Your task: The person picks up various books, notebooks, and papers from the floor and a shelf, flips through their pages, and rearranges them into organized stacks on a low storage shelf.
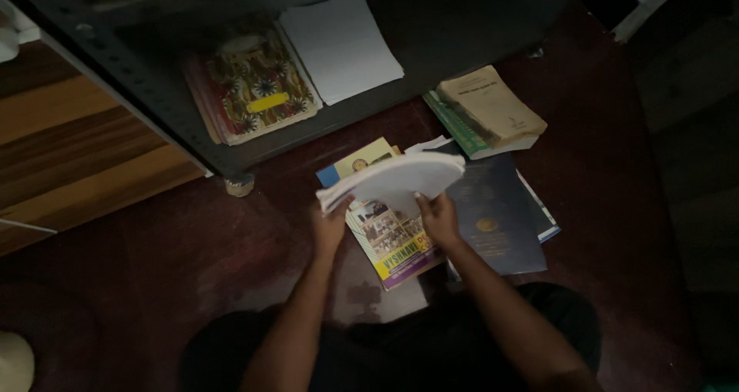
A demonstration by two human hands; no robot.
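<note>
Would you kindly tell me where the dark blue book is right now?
In the head view, the dark blue book lies on the floor, just right of the right hand, below the tan book.

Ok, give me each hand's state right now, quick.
Left hand: closed on the left end of the white paper stack.
Right hand: closed on the same stack, gripping its underside near the middle.

Dim, underexposed view; white paper stack (392, 178) brightest, corners sink into shadow, slight softness.
</note>
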